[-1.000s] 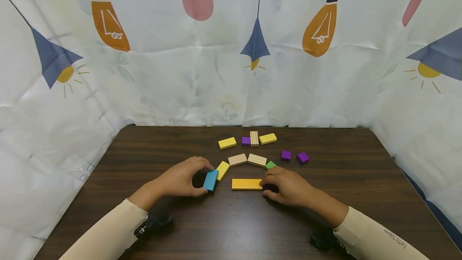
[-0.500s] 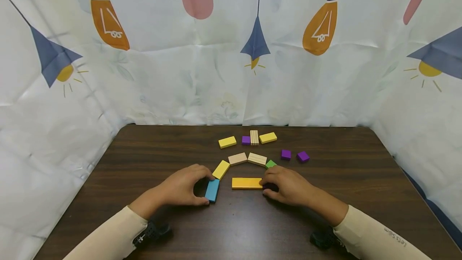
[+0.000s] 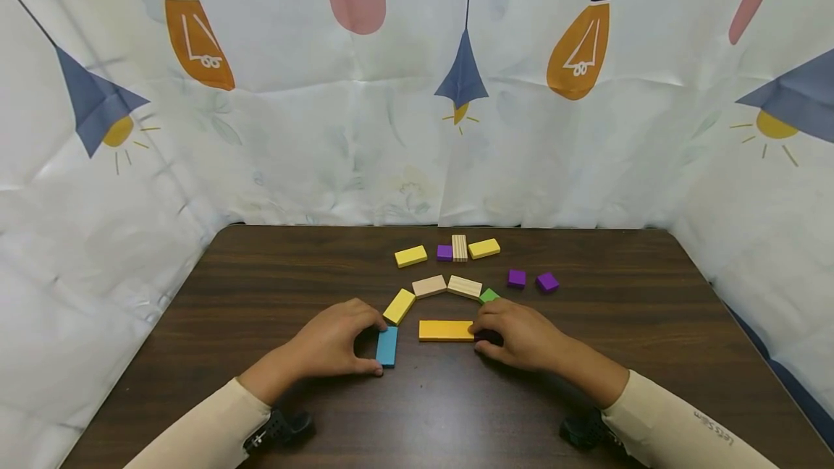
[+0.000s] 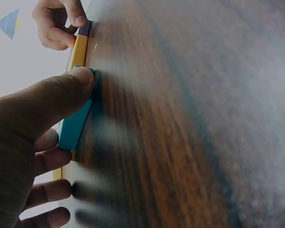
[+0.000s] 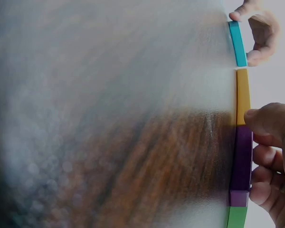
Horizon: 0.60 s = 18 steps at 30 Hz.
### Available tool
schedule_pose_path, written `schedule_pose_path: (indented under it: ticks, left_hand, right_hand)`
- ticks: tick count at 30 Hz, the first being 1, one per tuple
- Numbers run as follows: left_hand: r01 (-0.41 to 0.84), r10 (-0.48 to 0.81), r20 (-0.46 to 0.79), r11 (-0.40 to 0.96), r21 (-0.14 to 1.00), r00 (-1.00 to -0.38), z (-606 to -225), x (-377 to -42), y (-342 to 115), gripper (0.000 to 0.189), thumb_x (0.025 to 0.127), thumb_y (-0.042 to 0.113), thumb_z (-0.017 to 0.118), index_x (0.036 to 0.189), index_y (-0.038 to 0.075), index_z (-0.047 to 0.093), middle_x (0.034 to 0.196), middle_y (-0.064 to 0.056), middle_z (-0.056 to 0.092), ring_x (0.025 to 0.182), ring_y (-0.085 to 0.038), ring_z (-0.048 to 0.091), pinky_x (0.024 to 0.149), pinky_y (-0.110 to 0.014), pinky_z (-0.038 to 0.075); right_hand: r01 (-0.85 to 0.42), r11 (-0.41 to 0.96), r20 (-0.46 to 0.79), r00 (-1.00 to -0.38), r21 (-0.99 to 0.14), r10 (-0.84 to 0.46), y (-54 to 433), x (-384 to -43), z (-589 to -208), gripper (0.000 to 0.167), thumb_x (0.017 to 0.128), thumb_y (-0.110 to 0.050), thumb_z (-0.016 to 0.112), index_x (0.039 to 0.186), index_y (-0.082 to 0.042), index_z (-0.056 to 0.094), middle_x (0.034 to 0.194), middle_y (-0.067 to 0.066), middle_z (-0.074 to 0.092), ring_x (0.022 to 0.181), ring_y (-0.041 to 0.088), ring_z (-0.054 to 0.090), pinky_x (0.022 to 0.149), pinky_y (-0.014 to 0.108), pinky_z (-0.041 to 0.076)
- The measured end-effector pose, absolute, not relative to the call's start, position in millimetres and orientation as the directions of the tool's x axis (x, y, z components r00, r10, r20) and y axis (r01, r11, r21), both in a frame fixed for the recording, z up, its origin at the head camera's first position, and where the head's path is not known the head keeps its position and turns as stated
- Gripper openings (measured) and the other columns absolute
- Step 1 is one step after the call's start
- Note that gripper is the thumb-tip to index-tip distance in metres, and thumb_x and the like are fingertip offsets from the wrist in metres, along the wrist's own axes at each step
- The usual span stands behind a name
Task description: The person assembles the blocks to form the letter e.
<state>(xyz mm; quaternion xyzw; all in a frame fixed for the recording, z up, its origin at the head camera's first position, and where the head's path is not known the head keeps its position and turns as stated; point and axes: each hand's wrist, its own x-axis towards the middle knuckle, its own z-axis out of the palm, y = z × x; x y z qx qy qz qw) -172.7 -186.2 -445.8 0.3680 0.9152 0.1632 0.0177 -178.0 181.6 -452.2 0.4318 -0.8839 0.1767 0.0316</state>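
Pinched between the thumb and fingers of the left hand (image 3: 335, 339) is a blue block (image 3: 387, 347), held by its two short ends, so the grip is only as wide as the block is long. It seems to lie flat on the brown table (image 3: 417, 418), near the lower end of a yellow block (image 3: 399, 307); whether they touch, I cannot tell. By my judgement it is light and stiff, not fragile, and its smooth paint may slip a little; the ends are a good place for holding, because the long sides are left free. The right hand (image 3: 515, 335) curls around a dark purple block (image 5: 242, 159), which meets the end of an orange block (image 3: 446, 331). Beyond, two plain wood blocks (image 3: 429, 287) make a curve with the yellow one, and a green block (image 3: 489, 296) is partly covered by the right hand. Farther away I see two purple cubes (image 3: 516, 279) and, near the far edge, two other yellow pieces (image 3: 410, 256). Behind hangs a white cloth (image 3: 404, 158) with printed lamps.
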Motion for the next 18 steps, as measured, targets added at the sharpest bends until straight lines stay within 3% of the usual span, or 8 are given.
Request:
schedule_pose_path:
  ticks: [5,11,18]
  left_hand:
    - [0.668,0.673,0.096,0.686,0.290,-0.733,-446.0,-172.7,-186.2,0.060,0.078,0.060,0.084,0.118,0.019,0.070,0.118,0.007,0.067,0.116,-0.017,0.058,0.099,-0.046,0.050]
    - [0.646,0.639,0.123,0.716,0.266,-0.759,-443.5,-173.7,-187.1,0.073,0.074,0.074,0.077,0.121,0.019,0.070,0.119,0.005,0.067,0.114,-0.019,0.059,0.099,-0.049,0.047]
    - [0.628,0.611,0.147,0.742,0.234,-0.778,-445.1,-174.6,-184.8,0.075,0.088,0.075,0.060,0.138,0.020,0.064,0.141,-0.003,0.059,0.131,-0.030,0.051,0.107,-0.058,0.041]
  right_hand:
    - [-0.778,0.562,0.209,-0.621,-0.282,-0.755,180.9,-178.0,-451.7,0.020,0.093,-0.026,0.078,0.111,-0.017,0.075,0.108,-0.006,0.066,0.100,0.011,0.063,0.084,0.034,0.056]
    - [-0.781,0.555,0.214,-0.617,-0.287,-0.757,180.8,-178.2,-452.0,0.020,0.093,-0.025,0.078,0.111,-0.016,0.075,0.109,-0.006,0.066,0.100,0.011,0.063,0.084,0.034,0.056]
    - [-0.782,0.555,0.221,-0.617,-0.283,-0.756,181.3,-177.9,-452.7,0.020,0.093,-0.026,0.079,0.110,-0.017,0.075,0.109,-0.006,0.066,0.100,0.011,0.063,0.084,0.035,0.056]
